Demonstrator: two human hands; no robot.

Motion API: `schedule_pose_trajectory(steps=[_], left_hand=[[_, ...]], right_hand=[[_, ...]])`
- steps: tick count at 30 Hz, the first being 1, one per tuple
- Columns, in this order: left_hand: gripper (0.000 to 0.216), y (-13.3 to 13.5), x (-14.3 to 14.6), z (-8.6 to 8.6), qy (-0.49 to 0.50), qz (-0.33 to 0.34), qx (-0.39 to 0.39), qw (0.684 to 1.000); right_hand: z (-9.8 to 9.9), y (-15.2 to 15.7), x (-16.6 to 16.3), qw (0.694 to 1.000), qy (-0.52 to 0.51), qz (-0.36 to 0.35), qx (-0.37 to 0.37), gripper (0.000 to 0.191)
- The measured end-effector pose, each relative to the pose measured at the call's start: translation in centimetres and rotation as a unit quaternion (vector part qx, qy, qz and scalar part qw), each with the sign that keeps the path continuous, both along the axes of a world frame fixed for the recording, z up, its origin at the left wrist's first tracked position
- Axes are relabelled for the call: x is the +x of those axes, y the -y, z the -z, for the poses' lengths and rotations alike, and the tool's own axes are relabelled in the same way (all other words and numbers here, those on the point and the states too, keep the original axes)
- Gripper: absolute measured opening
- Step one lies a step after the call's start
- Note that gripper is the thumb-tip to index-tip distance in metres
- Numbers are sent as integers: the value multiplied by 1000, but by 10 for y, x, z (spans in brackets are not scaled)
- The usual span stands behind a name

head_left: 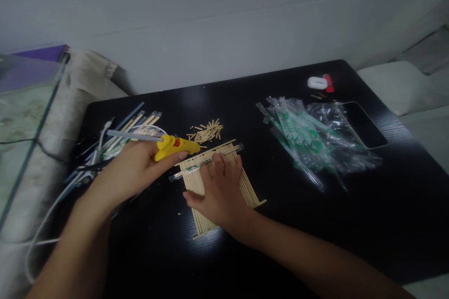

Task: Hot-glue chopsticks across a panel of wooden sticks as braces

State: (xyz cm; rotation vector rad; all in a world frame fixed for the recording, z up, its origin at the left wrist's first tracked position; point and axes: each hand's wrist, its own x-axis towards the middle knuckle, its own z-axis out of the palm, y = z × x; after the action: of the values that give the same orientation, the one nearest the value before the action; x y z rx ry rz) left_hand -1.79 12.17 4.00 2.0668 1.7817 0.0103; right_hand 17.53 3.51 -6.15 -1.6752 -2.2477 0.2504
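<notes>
My left hand (pixel 140 163) is wrapped round a yellow hot glue gun (pixel 168 149), with a pale glue stick (pixel 135 136) jutting from its back end. The gun's nozzle points right, over the far edge of a flat panel of chopsticks (pixel 191 184) laid side by side. On that panel rests my right hand (pixel 224 191), fingers spread and pointing away from me. A pair of chopsticks in a clear wrapper (pixel 185 172) lies across the panel, passing by the right fingertips. The right palm hides part of the panel.
Cut stick pieces (pixel 208 131) lie in a small heap behind the panel. Wrapped chopsticks and cables (pixel 129 126) crowd the left side. To the right are clear wrappers (pixel 301 135), a phone (pixel 365 124) and a white case (pixel 316 83) on the black table (pixel 315 243).
</notes>
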Motion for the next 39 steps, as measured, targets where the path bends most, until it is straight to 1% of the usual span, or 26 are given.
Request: schedule_pose_trajectory(steps=[5,11,21,28,31,35,39], left_hand=[[76,0,2,0,-5,-3,-2,1000],[77,0,-4,5,-19,-6,-17,1000],[70,-1,3,2,-13,22,-14,1000],[69,0,6,1,-17,19,-15,1000],[70,0,6,1,-19,24,-15,999],[70,0,3,3,-1,35,-36,999],[71,0,0,5,-15,38,-38,998]], right_hand=[[0,-1,0,1000,-3,2,10,70],[-1,-1,0,1000,2,1,8,69],[-2,-1,1,1000,6,-2,12,68],[-4,-1,0,1000,6,1,7,66],[-3,0,0,1000,3,1,2,66],[-4,0,0,1000,2,1,0,65],[-5,-1,0,1000,2,0,-1,65]])
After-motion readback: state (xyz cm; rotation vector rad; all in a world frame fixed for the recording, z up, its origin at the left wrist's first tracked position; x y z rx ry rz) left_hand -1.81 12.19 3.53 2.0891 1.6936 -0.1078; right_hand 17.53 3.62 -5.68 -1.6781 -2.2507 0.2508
